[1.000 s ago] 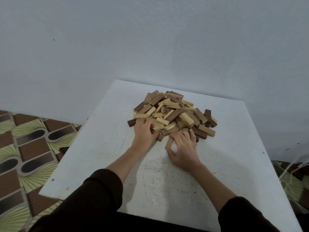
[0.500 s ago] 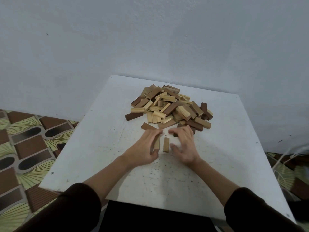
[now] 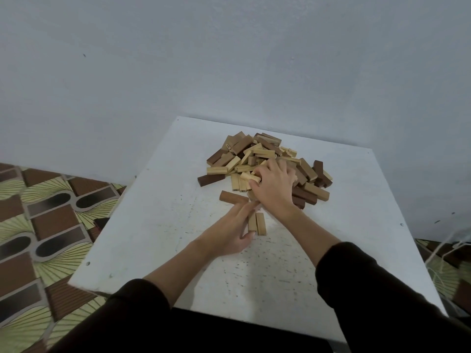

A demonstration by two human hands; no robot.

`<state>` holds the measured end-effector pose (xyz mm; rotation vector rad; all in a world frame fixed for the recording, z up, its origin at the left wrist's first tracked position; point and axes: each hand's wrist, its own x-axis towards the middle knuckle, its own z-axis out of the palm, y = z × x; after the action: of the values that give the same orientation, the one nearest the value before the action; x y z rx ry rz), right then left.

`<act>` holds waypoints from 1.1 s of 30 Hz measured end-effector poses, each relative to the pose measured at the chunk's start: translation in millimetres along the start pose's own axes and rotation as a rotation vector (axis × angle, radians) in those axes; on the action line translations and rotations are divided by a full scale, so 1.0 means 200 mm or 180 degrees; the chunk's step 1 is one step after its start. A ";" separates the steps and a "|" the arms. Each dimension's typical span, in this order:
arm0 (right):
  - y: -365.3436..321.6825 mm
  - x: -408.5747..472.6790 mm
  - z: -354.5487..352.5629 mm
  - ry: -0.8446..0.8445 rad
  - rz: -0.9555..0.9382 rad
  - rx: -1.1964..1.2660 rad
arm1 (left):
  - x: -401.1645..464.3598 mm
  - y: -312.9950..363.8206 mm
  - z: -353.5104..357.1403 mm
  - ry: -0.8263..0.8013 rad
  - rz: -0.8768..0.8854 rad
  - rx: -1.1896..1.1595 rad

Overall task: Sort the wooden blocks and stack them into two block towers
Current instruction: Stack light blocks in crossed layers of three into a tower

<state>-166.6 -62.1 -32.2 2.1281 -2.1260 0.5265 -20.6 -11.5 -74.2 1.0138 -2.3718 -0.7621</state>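
Since half a second ago, right hand (image 3: pixel 274 186) went from beside the pulled-out blocks up onto the pile (image 3: pixel 267 164), fingers curled round a pale block (image 3: pixel 251 177) at its near edge.

Head view: I count two hands and two pale blocks (image 3: pixel 257 223) lying side by side, touching, on the table (image 3: pixel 153 225) short of the pile. Left hand (image 3: pixel 233 230) lies against their left side, fingers straight, thumb at their near end. One brown block (image 3: pixel 233 197) sits alone just beyond it. Pile count I cannot tell; mixed pale and brown. One small mark on a far block, unreadable.
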 end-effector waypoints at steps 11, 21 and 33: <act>-0.05 0.07 0.02 -0.0427 0.0062 -0.0633 | 0.03 0.02 0.02 0.0049 -0.0472 -0.0289; 0.03 -0.26 -0.04 0.0241 0.0756 0.1636 | 0.04 0.06 0.06 0.0202 -0.0633 -0.0432; 0.15 -0.64 -0.03 -0.0252 0.0660 0.1579 | -0.01 0.10 0.05 0.0218 -0.0827 -0.0898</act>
<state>-193.7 59.8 -71.0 2.1855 -2.4830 1.1113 -35.1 4.9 -70.5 1.2138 -2.0250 -1.1019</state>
